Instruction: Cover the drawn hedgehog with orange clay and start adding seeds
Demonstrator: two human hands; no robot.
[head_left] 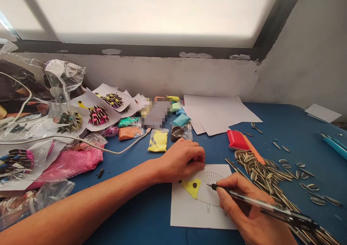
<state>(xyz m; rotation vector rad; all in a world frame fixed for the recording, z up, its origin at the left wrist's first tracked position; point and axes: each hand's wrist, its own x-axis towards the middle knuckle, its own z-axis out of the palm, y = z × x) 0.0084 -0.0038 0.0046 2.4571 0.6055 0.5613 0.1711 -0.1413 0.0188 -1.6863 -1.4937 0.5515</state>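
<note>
A white sheet of paper (184,214) lies on the blue table, bearing an inked outline of an animal with a rounded back and small legs. Yellow clay (192,188) with a dark dot fills its pointed head, and short pen strokes cover the upper part of its body. My right hand (252,208) grips a black pen (252,201), its tip at the strokes on the body. Across the sheet's top left edge rests my left hand (183,160), fingers curled and thumb side against the paper; no object shows in it.
Sunflower seeds (255,169) lie heaped at right, beside red (238,140) and orange packets. Clay packets, including a yellow one (158,140), stand behind my left hand. Blank paper (214,111) lies by the wall. Seed-covered clay figures (99,115) and a white cable (108,151) are at left.
</note>
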